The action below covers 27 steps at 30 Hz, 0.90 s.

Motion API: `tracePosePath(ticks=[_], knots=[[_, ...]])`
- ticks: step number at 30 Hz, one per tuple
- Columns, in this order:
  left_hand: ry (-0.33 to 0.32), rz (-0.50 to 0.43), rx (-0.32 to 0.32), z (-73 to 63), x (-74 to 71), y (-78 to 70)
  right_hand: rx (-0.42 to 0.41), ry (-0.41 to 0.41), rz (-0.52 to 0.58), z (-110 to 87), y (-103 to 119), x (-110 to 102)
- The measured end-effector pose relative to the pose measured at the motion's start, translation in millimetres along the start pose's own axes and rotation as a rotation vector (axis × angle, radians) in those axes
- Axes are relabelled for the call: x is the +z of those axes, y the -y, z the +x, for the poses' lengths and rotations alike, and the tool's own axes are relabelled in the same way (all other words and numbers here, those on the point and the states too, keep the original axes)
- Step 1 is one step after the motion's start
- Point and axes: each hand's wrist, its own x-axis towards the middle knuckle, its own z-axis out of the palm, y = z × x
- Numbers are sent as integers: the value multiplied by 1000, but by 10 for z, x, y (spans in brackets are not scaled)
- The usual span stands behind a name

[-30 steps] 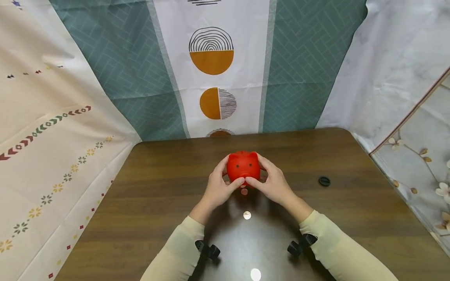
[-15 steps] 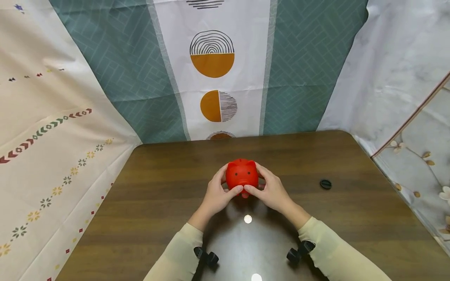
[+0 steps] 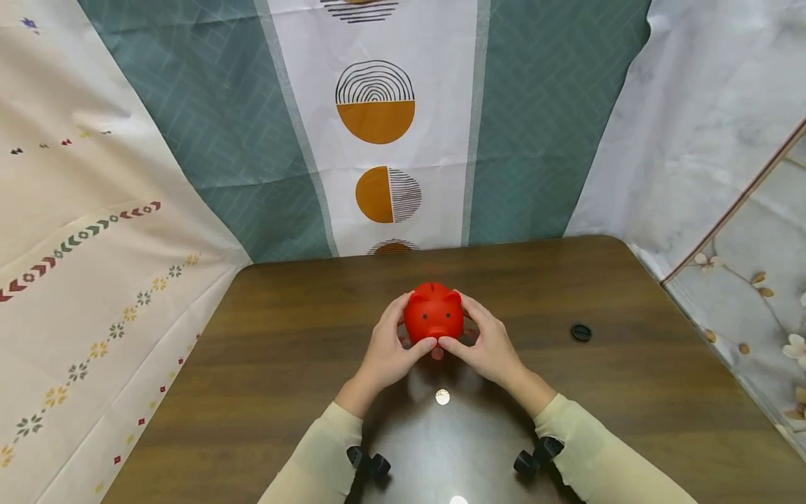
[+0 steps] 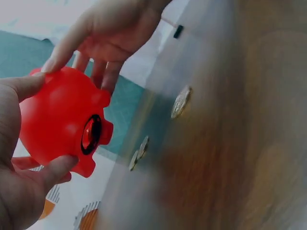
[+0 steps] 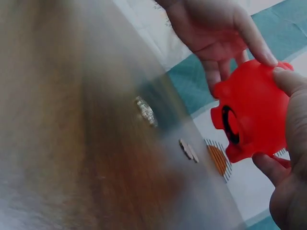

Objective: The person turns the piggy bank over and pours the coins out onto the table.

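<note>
Head view: red piggy bank [image 3: 434, 308], snout [image 3: 437, 332] toward camera

Pig [image 3: 434, 320] tipped forward, grip lower in view
Compared with a second ago, the slot [image 3: 432, 288] on top, above the grip, shows more plainly. In the head view, the left hand [image 3: 393, 344] and right hand [image 3: 486, 346] have come down a little with it; the thumbs [image 3: 423, 347] now reach the near coin [image 3: 437, 354] just below the grip, hiding the sliver of the farther coin [image 4: 134, 161] that showed there.
</note>
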Motion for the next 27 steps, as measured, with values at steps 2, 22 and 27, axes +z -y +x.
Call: tracePosePath(ticks=[2,22,27], knots=[[23,-40,-45,-7,3,39,56,23,6,-23,-74,22],[1,2,-32,-6,4,1,13,-4,-8,8,-170,47],[35,-38,-100,-44,21,81,105,33,9,-60,-264,70]])
